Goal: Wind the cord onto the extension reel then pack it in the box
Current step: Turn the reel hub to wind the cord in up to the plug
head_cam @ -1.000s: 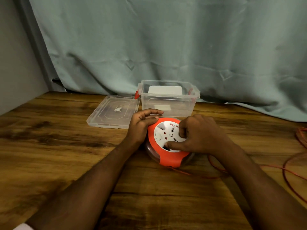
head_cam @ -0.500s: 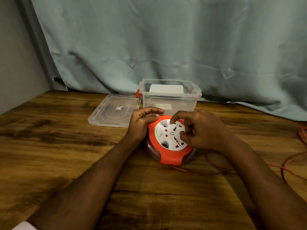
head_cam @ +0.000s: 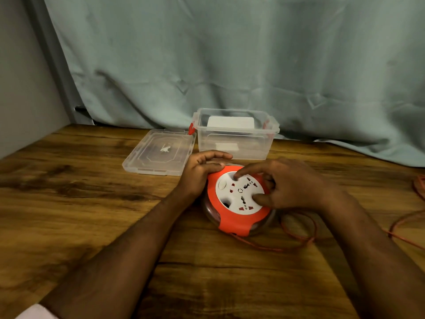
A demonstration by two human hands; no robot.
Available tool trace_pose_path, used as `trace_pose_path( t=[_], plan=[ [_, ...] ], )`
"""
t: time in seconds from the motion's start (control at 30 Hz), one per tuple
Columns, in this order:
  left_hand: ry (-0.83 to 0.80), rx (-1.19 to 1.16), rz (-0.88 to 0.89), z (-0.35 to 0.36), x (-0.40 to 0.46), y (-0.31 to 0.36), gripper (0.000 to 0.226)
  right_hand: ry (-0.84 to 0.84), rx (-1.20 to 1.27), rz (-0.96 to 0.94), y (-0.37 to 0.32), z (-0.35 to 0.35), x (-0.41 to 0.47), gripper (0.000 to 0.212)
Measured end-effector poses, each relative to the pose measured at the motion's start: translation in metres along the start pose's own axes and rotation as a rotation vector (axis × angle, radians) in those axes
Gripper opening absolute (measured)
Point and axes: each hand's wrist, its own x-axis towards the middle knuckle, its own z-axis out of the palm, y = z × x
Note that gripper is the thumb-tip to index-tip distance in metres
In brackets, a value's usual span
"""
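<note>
An orange extension reel (head_cam: 232, 223) with a white socket face (head_cam: 239, 194) lies flat on the wooden table (head_cam: 80, 203). My left hand (head_cam: 200, 171) grips its left rim. My right hand (head_cam: 287, 183) rests on the white face, index finger and thumb pressed into its recesses. The thin orange cord (head_cam: 296, 240) leaves the reel's near edge and loops off to the right across the table. Behind the reel stands the clear plastic box (head_cam: 236, 143), open, with a white card inside.
The box's clear lid (head_cam: 158, 153) lies flat to the left of the box. A grey-green curtain (head_cam: 230, 65) hangs behind the table. More orange cord (head_cam: 420, 185) lies coiled at the right edge.
My right hand has turned the white face round, its fingers shifting from the near side to the far side. The cord loop on the right has been drawn closer to the reel.
</note>
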Motion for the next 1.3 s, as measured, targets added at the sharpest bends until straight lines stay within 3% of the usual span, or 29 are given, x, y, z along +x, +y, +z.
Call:
trace_pose_path(
  t=[0.5, 0.63, 0.8, 0.93, 1.07, 1.2, 1.3],
  plan=[
    [0.110, -0.006, 0.003, -0.002, 0.002, -0.002, 0.026, 0.139, -0.168, 0.044, -0.005, 0.015, 0.008, 0.069],
    [0.164, 0.072, 0.044, 0.000, 0.000, -0.004, 0.022, 0.202, -0.166, 0.056, -0.011, 0.021, 0.009, 0.059],
    [0.224, 0.173, 0.024, 0.002, 0.000, -0.004, 0.021, 0.238, -0.188, 0.120, -0.016, 0.025, 0.012, 0.064],
    [0.232, 0.158, 0.011, 0.003, 0.001, -0.001, 0.034, 0.308, -0.221, 0.179, -0.026, 0.031, 0.014, 0.066],
    [0.178, 0.083, -0.058, 0.003, 0.000, -0.002, 0.028, 0.393, -0.246, 0.234, -0.028, 0.037, 0.016, 0.069],
    [0.179, 0.105, -0.041, 0.006, -0.001, -0.005, 0.025, 0.380, -0.190, 0.201, -0.025, 0.036, 0.015, 0.060],
    [0.219, 0.120, -0.045, 0.004, 0.000, -0.006, 0.023, 0.316, -0.064, 0.176, -0.015, 0.028, 0.011, 0.033]
  ],
)
